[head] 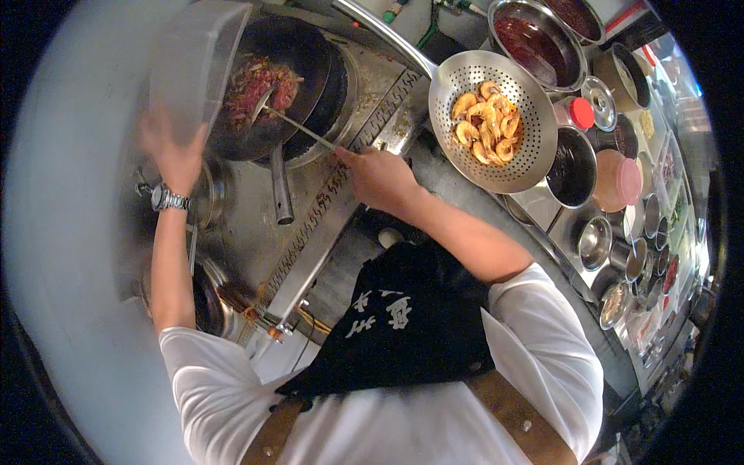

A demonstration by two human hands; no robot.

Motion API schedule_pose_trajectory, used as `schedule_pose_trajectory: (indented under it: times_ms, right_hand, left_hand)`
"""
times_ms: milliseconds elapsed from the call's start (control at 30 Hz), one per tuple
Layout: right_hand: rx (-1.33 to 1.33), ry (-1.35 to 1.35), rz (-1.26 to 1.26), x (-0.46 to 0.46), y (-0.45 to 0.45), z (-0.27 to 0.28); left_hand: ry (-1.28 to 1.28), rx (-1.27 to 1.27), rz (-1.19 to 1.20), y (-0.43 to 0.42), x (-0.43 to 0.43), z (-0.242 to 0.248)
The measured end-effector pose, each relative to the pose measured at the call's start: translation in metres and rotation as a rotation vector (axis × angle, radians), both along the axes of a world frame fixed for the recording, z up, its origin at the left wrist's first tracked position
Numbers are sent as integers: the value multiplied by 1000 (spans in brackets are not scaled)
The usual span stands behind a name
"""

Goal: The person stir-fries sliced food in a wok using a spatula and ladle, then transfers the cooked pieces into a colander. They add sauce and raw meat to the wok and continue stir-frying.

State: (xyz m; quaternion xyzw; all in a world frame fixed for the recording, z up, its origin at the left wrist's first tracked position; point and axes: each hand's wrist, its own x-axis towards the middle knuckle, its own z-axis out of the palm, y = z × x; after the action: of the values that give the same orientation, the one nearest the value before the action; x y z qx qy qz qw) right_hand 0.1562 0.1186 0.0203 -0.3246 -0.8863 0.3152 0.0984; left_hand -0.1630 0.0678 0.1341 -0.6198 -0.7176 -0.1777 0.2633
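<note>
My left hand (174, 142), blurred and wearing a metal-banded watch (170, 198), grips a translucent plastic container (192, 64) tilted over the left side of a dark wok (290, 58). Red and brown chopped food (285, 87) lies in the wok. The handle of a metal ladle (299, 127) is in my right hand (381, 177), and the ladle's bowl rests in the food. Beyond that hand, to the right, a perforated metal strainer (537, 148) holds several cooked shrimp (491, 119). The container's contents cannot be made out.
The wok's hollow handle (281, 192) points towards me over the steel stove (250, 215). A slotted drain channel (317, 226) runs along the stove's edge. At right stand a bowl of red oil (537, 49), a dark-filled pot (571, 168) and several seasoning containers. Another pan (212, 302) sits at lower left.
</note>
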Motion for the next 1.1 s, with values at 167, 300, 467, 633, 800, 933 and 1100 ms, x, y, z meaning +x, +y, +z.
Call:
schedule_pose_trajectory:
  times_ms: [167, 300, 467, 633, 800, 933, 1100]
  right_hand:
    - [43, -68, 40, 5, 7, 12]
    - [4, -88, 31, 23, 1, 45]
    - [56, -131, 110, 13, 6, 47]
    - [-56, 135, 16, -46, 40, 6]
    - [-778, 262, -276, -34, 71, -9]
    - [-1451, 505, -344, -92, 83, -24]
    - [-906, 47, -69, -84, 76, 19]
  left_hand:
    - [-25, 14, -22, 3, 2, -7]
    - [-104, 139, 57, -9, 4, -10]
    - [-309, 439, 219, -48, -4, -19]
    - [-1747, 1040, 103, -147, 6, -44]
    - [-1948, 1121, -24, -284, 72, -79]
    - [-2010, 1324, 11, -346, 116, -100]
    - [-1907, 1361, 87, -405, 163, -105]
